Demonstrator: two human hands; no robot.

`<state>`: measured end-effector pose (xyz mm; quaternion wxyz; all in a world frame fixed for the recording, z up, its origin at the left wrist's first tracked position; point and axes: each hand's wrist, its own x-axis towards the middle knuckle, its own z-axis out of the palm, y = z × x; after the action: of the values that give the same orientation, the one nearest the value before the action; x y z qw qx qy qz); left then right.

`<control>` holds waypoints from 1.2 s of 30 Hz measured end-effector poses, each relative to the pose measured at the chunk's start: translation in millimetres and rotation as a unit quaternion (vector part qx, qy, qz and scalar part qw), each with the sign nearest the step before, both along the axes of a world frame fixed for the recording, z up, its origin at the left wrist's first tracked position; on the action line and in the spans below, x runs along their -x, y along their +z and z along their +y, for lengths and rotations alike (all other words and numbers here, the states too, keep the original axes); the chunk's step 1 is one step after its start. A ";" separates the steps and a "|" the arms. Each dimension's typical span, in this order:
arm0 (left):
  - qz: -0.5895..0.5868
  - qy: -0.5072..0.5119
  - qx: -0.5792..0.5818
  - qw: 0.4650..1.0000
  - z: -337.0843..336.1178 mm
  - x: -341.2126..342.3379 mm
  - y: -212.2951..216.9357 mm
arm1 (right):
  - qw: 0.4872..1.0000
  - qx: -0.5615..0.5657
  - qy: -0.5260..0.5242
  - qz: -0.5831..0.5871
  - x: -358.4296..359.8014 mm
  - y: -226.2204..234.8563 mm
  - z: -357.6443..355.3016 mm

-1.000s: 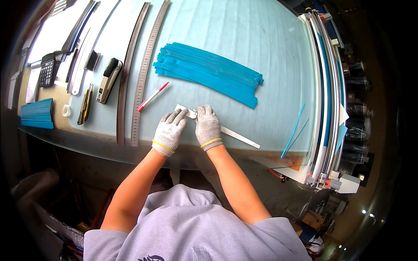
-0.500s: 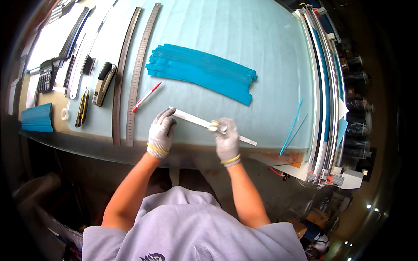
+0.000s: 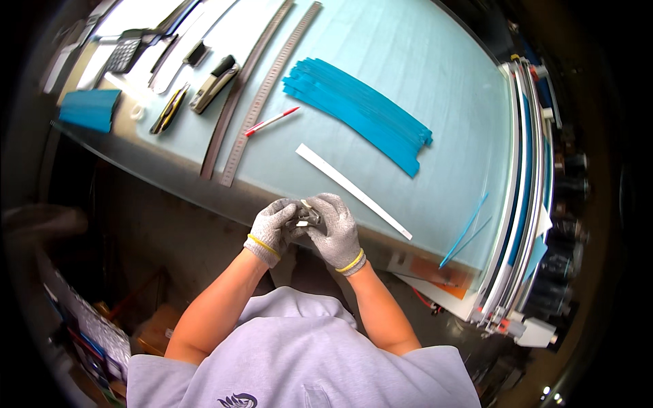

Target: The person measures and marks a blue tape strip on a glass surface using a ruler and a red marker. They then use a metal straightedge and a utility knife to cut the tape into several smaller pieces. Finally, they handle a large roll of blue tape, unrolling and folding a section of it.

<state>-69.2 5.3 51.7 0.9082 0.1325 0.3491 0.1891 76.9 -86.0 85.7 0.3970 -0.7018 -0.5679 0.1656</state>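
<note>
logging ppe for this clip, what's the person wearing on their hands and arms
Both the left hand and the right hand wear grey speckled knit gloves with a yellow band at each cuff. The forearms are bare; short sleeves of a light grey shirt end above the elbows.

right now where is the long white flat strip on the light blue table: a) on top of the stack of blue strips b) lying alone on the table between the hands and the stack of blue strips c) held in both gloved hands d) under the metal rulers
b: the long white flat strip lies untouched on the table, short of the stack of blue strips; both gloved hands, left and right, pinch a small object off the table edge.
</note>
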 end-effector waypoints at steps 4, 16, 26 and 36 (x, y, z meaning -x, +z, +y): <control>0.002 0.060 -0.021 0.998 -30.6 11.0 11.8 | 0.996 -0.017 0.060 0.068 -0.8 6.3 -12.2; -0.093 0.303 0.017 0.948 -142.8 54.6 27.3 | 0.910 0.037 0.188 0.368 46.7 21.2 -71.9; -0.064 0.536 -0.035 0.841 -294.6 251.5 35.7 | 0.896 0.120 0.270 0.331 124.4 44.5 -94.4; 0.302 0.778 0.323 0.447 -542.7 638.4 -87.7 | 0.906 0.172 0.260 0.287 201.3 22.0 -117.5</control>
<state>-707.6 -537.4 -36.0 0.1959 -0.4488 0.5941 0.6382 -124.4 -203.5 107.7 0.3581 -0.5088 -0.5547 0.5524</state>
